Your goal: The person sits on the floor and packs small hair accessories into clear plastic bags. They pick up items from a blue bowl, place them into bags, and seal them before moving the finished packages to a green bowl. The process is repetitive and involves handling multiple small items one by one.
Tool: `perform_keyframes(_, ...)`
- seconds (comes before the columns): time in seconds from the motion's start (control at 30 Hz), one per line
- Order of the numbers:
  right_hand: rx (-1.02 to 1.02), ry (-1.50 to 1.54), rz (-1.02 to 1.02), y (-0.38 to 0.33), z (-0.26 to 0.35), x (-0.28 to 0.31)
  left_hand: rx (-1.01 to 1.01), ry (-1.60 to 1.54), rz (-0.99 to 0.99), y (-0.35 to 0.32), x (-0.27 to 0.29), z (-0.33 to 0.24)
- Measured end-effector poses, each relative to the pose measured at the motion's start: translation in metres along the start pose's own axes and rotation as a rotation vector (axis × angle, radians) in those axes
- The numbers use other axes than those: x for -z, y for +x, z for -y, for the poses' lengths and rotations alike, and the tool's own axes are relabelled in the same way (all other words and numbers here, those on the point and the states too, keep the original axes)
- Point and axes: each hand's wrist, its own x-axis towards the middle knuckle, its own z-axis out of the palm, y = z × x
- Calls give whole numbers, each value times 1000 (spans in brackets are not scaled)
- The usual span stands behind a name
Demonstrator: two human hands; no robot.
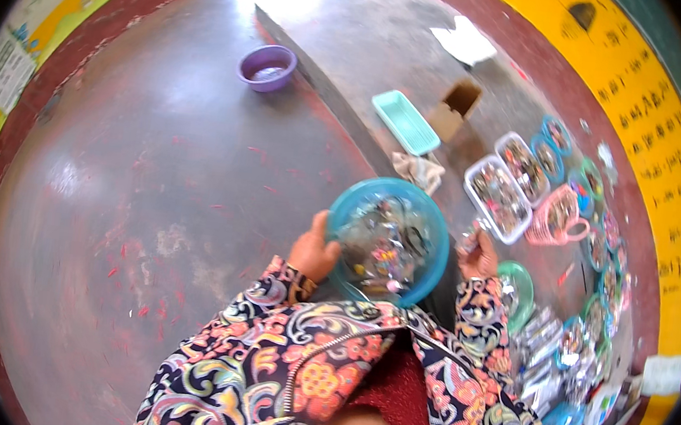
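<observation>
The left hand (313,251) grips the left rim of 1 round blue plastic bowl (426,280), thumb curled over the edge and fingers closed under it. The bowl sits just right of this hand, held above the lap, and is filled with a heap of small shiny trinkets (387,246), too many and too tangled to count. The right hand (479,256) is on the far side of the bowl, just beside its right rim, with fingers pinched together on 1 small silvery piece (471,236); what the piece is cannot be told.

Beyond the right hand, on the concrete floor (153,176), lie 2 clear rectangular trays (498,197) packed with small items, and just right of them 1 pink basket (560,219). Under the right wrist sits 1 green bowl (522,288). Further right runs an arc of several small teal bowls (606,249), blurred at the rim. Ahead of the left hand rest 1 crumpled cloth (418,171), 1 empty teal tray (406,121), and well away, 1 purple basin (267,67).
</observation>
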Motion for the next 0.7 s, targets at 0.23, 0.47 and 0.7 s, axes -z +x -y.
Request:
perform_keyframes(0.23, -101, 74, -36, -20, -15, 41, -10, -20, -78, -10, 0, -10)
perform_keyframes(0.47, -53, 99, -9, -23, -10, 68, -84, -129, -175, -4, -1, 21)
perform_keyframes(0.7, 68, 65, -67, -43, 4, 66, -75, -227, -127, 26, -21, 31)
